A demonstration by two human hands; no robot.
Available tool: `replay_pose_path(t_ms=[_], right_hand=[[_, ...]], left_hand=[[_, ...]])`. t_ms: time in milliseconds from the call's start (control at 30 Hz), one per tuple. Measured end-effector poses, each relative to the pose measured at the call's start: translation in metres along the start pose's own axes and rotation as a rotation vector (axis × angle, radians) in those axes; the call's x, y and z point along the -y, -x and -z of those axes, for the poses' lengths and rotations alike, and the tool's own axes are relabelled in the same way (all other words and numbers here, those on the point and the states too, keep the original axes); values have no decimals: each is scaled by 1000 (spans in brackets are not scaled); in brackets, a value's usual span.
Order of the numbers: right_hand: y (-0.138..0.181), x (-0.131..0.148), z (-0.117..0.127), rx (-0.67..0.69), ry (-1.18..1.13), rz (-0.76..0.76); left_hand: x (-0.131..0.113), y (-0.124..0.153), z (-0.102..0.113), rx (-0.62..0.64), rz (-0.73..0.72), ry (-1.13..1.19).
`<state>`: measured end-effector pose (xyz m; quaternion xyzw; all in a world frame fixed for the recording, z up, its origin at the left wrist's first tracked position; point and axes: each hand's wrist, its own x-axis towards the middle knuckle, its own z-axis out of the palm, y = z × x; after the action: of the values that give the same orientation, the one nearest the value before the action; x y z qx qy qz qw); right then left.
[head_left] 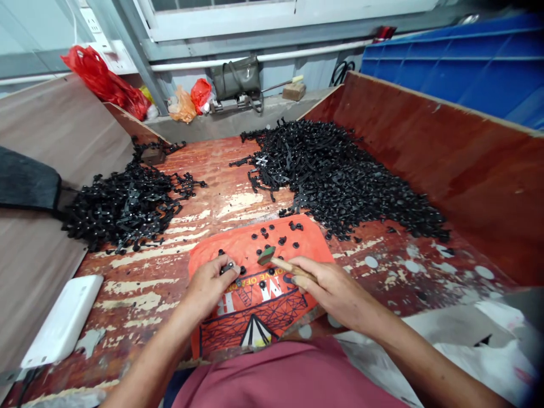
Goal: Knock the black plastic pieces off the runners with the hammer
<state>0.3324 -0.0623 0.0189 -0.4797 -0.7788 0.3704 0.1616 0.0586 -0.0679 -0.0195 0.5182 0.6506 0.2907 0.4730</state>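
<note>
My right hand point(317, 279) is closed round the light wooden handle of a small hammer point(293, 267). Its greenish, wedge-like head hangs over the orange printed cloth point(250, 328). On the left side of that cloth, my left hand point(212, 283) pinches a small black part point(228, 266) between thumb and fingers; the hand hides some of it. Several loose round black pieces point(296, 245) lie scattered on the cloth around and beyond the hammer head.
A large heap of black parts point(335, 170) spreads at the back right, with a smaller heap point(127, 204) at the left. Wooden boards point(425, 141) wall the sides. A white flat device point(63, 320) lies front left. A blue crate point(459, 68) stands beyond the right board.
</note>
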Motion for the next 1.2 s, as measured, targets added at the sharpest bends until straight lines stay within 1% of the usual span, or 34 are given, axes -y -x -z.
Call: replay_pose_path(t_ms=[67, 233, 300, 467, 600, 667, 767, 867, 1000, 1200], right_hand=[[0, 0, 0, 12, -14, 18], [-3, 6, -9, 8, -49, 141], [-6, 10, -15, -1, -16, 164], [-16, 15, -29, -15, 152, 178], [-18, 16, -26, -18, 194, 182], [-17, 19, -20, -22, 170, 185], [-15, 24, -10, -61, 105, 195], [-14, 26, -5, -81, 114, 204], [-16, 24, -11, -55, 188, 202], [-21, 21, -25, -36, 275, 195]], left_hand=[[2, 0, 1, -4, 10, -8], [6, -1, 2, 1, 21, -10], [5, -1, 3, 15, 7, -35], [-1, -2, 6, 77, -52, -117], [-3, 0, 7, 87, -52, -51], [-3, 2, 5, 82, -12, 2], [-3, 3, 1, 106, 76, 72], [-4, 1, -2, 128, 102, 116], [-7, -2, -1, 133, 84, 128], [-12, 0, 0, 133, 112, 79]])
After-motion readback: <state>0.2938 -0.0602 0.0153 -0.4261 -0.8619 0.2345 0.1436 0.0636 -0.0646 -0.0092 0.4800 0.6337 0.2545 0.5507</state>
